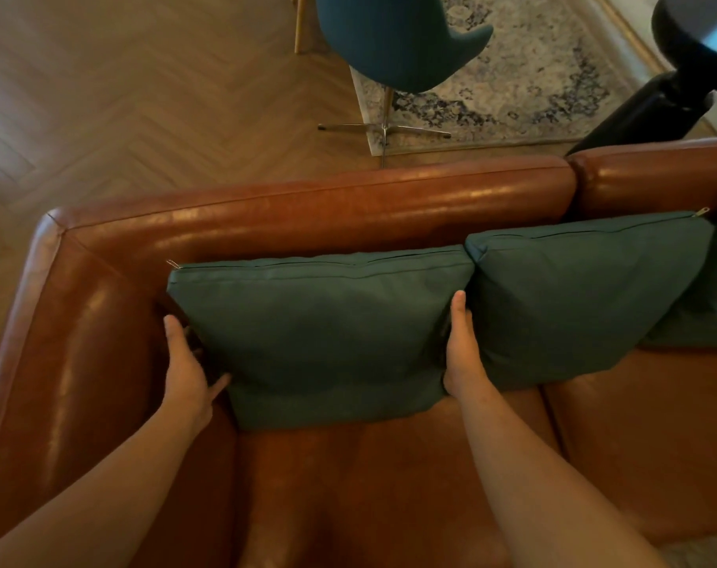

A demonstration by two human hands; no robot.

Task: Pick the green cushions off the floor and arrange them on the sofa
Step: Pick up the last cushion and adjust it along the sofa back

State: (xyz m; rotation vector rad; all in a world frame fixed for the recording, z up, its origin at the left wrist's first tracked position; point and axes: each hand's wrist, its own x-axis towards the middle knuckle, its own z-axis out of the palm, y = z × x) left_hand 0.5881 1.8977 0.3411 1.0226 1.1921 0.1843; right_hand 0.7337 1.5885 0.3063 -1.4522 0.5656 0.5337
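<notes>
Where the cushions stand: near cushion point(320, 334) upright against the sofa point(307, 207) backrest, touching a second cushion point(574, 289).
Left grip point(184, 362): fingers straight, pressing its left edge.
Right grip point(463, 350): flat, between both cushions.

Setting: home living room
Brown leather sofa point(307, 207) with green cushions point(320, 330); herringbone wood floor point(123, 96); patterned rug point(533, 75); teal swivel chair point(389, 38) on metal base

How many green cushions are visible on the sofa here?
3. One cushion stands against the sofa back between the left hand and right hand; a second cushion sits beside it; a third cushion is cut off at the right edge. Others may be hidden.
</notes>
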